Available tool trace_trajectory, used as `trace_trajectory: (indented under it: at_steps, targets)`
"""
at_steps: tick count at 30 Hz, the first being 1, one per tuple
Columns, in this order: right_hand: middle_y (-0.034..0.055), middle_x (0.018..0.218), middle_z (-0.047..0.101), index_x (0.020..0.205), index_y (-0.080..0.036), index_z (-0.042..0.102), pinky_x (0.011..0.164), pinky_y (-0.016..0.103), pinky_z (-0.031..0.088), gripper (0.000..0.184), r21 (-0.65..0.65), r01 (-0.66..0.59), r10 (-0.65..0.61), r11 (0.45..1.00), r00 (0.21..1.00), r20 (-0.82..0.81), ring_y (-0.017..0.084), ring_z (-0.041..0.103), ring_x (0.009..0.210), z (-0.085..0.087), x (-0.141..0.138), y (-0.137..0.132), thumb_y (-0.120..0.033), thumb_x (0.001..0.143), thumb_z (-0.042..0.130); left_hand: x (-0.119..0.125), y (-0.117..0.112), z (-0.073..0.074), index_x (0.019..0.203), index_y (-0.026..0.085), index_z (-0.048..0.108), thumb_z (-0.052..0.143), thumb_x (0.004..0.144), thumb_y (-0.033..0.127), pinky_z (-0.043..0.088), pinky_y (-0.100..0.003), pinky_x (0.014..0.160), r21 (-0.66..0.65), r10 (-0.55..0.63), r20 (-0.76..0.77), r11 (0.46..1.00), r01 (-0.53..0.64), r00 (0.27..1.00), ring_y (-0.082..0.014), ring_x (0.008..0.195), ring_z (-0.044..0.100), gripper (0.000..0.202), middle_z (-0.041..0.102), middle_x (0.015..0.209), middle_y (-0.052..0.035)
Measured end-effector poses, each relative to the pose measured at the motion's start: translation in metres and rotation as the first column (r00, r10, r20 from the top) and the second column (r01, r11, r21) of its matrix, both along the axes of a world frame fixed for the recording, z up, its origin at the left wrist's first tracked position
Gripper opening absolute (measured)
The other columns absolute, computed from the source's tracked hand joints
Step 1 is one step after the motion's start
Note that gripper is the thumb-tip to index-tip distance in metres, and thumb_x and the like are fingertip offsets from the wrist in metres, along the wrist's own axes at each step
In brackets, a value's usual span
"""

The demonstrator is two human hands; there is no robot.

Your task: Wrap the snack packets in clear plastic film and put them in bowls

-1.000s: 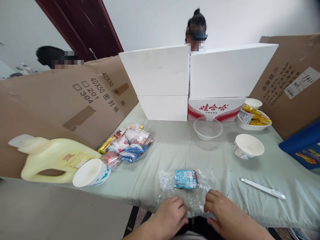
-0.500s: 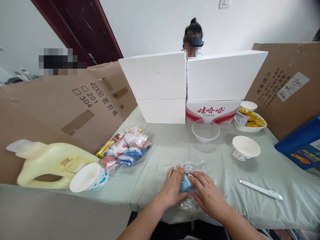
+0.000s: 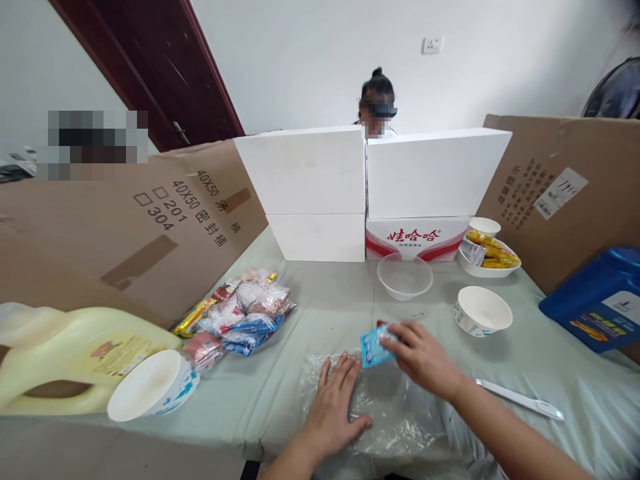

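Blue packet (image 3: 376, 347) lifted from clear plastic (image 3: 400, 415), pinched in right hand (image 3: 424, 353), left hand (image 3: 334, 405) on the plastic, fingers spread.

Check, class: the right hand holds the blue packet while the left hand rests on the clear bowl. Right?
Not the clear bowl: in the head view, the left hand rests on plastic wrap, while the right hand holds the blue packet.

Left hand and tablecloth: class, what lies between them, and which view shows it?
Clear plastic lies between the left hand and the tablecloth, as the head view shows.
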State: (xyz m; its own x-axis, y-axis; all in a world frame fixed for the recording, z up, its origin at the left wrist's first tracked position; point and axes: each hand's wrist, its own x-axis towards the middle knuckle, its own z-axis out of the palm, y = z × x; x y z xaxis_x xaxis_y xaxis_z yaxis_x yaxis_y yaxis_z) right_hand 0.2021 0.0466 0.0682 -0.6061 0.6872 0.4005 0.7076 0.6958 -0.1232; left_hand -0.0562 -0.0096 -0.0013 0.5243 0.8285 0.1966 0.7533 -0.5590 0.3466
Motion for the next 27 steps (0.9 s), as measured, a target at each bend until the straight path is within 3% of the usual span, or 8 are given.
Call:
trace_trajectory:
  at_steps: [4, 8, 13, 16, 20, 23, 25, 27]
  targets:
    - [0.0112, 0.127, 0.056, 0.124, -0.025, 0.059, 0.093, 0.045, 0.045, 0.035, 0.197, 0.227, -0.19, 0.954, 0.963, -0.189, 0.026, 0.051, 0.113, 0.029, 0.029, 0.061, -0.021, 0.093, 0.044, 0.004, 0.004, 0.007, 0.142, 0.025, 0.037, 0.076, 0.07, 0.042, 0.019, -0.066, 0.112, -0.064, -0.028, -0.068, 0.998, 0.024, 0.997, -0.0363, 0.14, 0.028, 0.083, 0.037, 0.15, -0.0125]
    - [0.0185, 0.128, 0.055, 0.118, -0.015, 0.062, 0.091, 0.051, 0.047, 0.034, 0.19, 0.324, -0.275, 0.927, 0.93, -0.243, 0.032, 0.052, 0.115, 0.035, 0.033, 0.087, -0.033, 0.092, 0.048, 0.004, 0.003, 0.016, 0.138, 0.022, 0.042, 0.071, 0.076, 0.039, 0.021, -0.063, 0.112, -0.039, -0.014, -0.057, 0.999, 0.012, 0.998, -0.0345, 0.14, 0.027, 0.071, 0.036, 0.15, -0.0134]
    - [0.0088, 0.109, 0.067, 0.114, -0.022, 0.063, 0.092, 0.038, 0.049, 0.028, -0.066, 0.025, -0.04, 0.998, 0.972, -0.23, 0.021, 0.06, 0.105, -0.001, -0.004, 0.023, -0.03, 0.096, 0.043, 0.007, -0.01, 0.029, 0.122, 0.023, 0.057, 0.058, 0.089, 0.034, 0.026, -0.057, 0.112, 0.027, -0.088, -0.045, 0.996, 0.089, 0.995, -0.0302, 0.136, 0.034, 0.035, 0.05, 0.139, -0.009]
    - [0.0084, 0.135, 0.056, 0.133, -0.022, 0.052, 0.104, 0.042, 0.04, 0.042, -0.212, -0.147, 0.142, 0.966, 0.989, -0.041, 0.023, 0.046, 0.128, -0.037, -0.021, -0.022, -0.036, 0.094, 0.047, 0.009, -0.008, 0.032, 0.123, 0.026, 0.057, 0.057, 0.089, 0.035, 0.025, -0.056, 0.112, -0.003, -0.111, -0.092, 0.994, 0.111, 0.989, -0.0291, 0.134, 0.038, 0.035, 0.053, 0.137, -0.0067]
    - [0.0126, 0.153, 0.03, 0.147, -0.019, 0.032, 0.112, 0.055, 0.023, 0.072, -0.252, 0.087, -0.054, 0.964, 0.99, 0.132, 0.033, 0.021, 0.142, -0.069, -0.015, -0.051, -0.052, 0.087, 0.053, -0.015, 0.022, 0.033, 0.126, 0.024, 0.057, 0.065, 0.084, 0.034, 0.021, -0.066, 0.109, 0.024, 0.194, -0.218, 0.981, -0.194, 0.956, -0.0402, 0.138, 0.029, 0.045, 0.044, 0.145, -0.0113]
    - [0.0131, 0.152, 0.031, 0.145, -0.019, 0.037, 0.11, 0.06, 0.02, 0.073, -0.234, 0.228, -0.193, 0.945, 0.968, 0.162, 0.039, 0.022, 0.14, -0.072, -0.007, -0.059, -0.054, 0.084, 0.056, -0.035, 0.041, 0.04, 0.119, 0.016, 0.063, 0.064, 0.083, 0.026, 0.029, -0.066, 0.103, 0.12, 0.495, -0.221, 0.869, -0.48, 0.84, -0.046, 0.136, 0.029, 0.037, 0.044, 0.143, -0.0184]
    - [0.0121, 0.148, 0.041, 0.139, -0.021, 0.047, 0.11, 0.058, 0.021, 0.063, -0.243, 0.229, -0.194, 0.943, 0.968, 0.159, 0.037, 0.029, 0.138, -0.065, -0.01, -0.058, -0.053, 0.085, 0.056, -0.032, 0.043, 0.044, 0.113, 0.015, 0.065, 0.057, 0.087, 0.022, 0.038, -0.056, 0.101, 0.159, 0.464, -0.141, 0.882, -0.443, 0.874, -0.0395, 0.129, 0.041, 0.028, 0.053, 0.133, -0.0182]
    - [0.0104, 0.143, 0.048, 0.133, -0.022, 0.053, 0.111, 0.051, 0.024, 0.051, -0.26, 0.217, -0.185, 0.941, 0.973, 0.14, 0.031, 0.036, 0.135, -0.058, -0.017, -0.052, -0.048, 0.089, 0.052, -0.014, 0.04, 0.045, 0.109, 0.017, 0.066, 0.049, 0.092, 0.019, 0.044, -0.046, 0.099, 0.144, 0.242, -0.071, 0.962, -0.23, 0.968, -0.0291, 0.116, 0.054, 0.025, 0.062, 0.119, -0.0134]
